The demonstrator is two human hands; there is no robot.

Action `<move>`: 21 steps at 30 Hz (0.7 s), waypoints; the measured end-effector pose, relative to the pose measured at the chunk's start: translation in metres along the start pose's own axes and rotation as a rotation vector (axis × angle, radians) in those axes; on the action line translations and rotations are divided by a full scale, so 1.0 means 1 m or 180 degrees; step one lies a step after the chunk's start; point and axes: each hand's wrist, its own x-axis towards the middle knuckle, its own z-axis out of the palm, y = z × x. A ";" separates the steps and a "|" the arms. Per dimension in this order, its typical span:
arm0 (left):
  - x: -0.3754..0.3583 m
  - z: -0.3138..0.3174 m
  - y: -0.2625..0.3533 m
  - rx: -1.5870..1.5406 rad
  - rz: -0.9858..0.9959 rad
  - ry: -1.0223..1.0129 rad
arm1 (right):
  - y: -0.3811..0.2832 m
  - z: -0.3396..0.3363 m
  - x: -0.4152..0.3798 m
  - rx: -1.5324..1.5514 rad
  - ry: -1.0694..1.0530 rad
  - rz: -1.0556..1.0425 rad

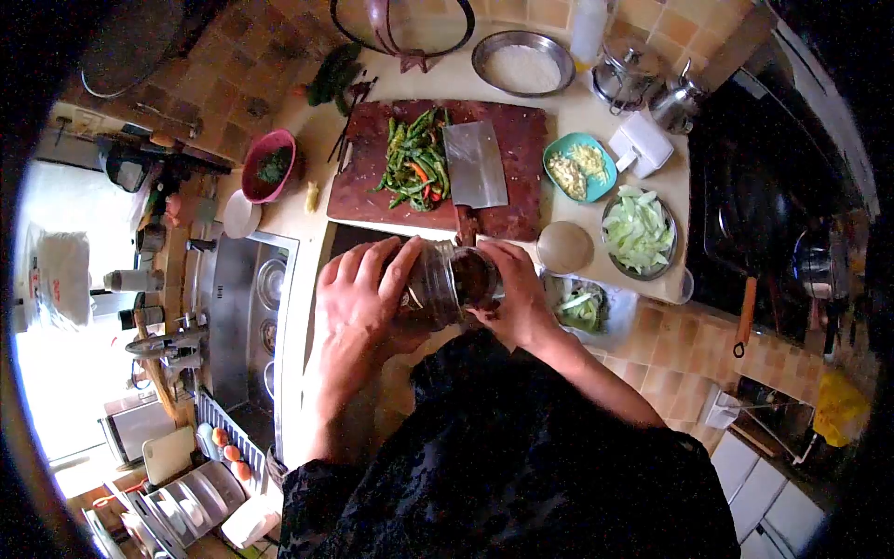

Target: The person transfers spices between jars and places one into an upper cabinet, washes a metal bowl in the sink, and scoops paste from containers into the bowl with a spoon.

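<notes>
My left hand [358, 289] is wrapped round one end of a glass jar [433, 279], which lies tilted sideways in front of my chest. Fingers of my right hand [512, 289] curl round the jar's other end, near its ridged neck. Something dark shows through the glass. Just beyond the jar is a dark red cutting board [363, 191] bearing a heap of cut green and red chili peppers [414, 163]. A cleaver [477, 163] lies flat beside the peppers, its handle pointing toward me. Right of the jar rests a beige round disc [564, 247].
A turquoise bowl [596, 191] of chopped pieces and a plate of sliced green vegetable [638, 231] stand at right, before the black stove [773, 186]. A pink bowl [268, 191] and steel sink [228, 326] lie left. A metal bowl of white contents [524, 67] sits behind.
</notes>
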 end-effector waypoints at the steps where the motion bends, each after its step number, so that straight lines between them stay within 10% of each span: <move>1: -0.002 0.005 -0.002 0.0007 -0.0008 -0.0048 | -0.001 -0.002 -0.001 0.0077 -0.0053 -0.0019; 14: 0.009 0.067 -0.024 -0.1101 0.0145 0.0911 | 0.027 -0.005 -0.001 0.0294 0.0550 -0.0137; 21: -0.008 0.119 -0.049 -0.3392 -0.0005 0.1485 | 0.031 0.007 -0.002 0.0632 0.0652 0.0070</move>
